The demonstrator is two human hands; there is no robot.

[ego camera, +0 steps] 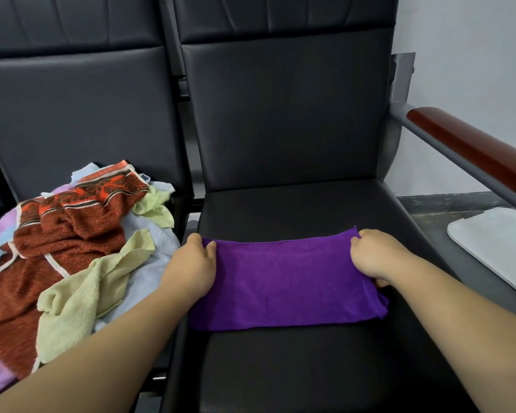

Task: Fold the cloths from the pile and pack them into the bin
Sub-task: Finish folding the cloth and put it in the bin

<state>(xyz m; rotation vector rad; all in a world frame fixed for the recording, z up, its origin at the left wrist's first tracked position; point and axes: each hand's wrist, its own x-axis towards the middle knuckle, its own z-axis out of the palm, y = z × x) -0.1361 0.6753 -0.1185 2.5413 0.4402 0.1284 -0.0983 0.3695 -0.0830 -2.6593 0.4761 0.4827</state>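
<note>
Folding a purple cloth [283,281] on the chair seat [295,368].
The left hand [191,266] and the right hand [376,257] each pinch one short end of the cloth, at 9 and 3 o'clock, I think to keep it stretched flat for the next fold. The pile [72,248] lies on the next seat at 9 o'clock; a white object [495,248] at 3 o'clock may be the bin.

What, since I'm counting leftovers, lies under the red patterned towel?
A pale blue cloth and a lilac cloth stick out from beneath the red towel; whatever else it covers cannot be seen.
</note>
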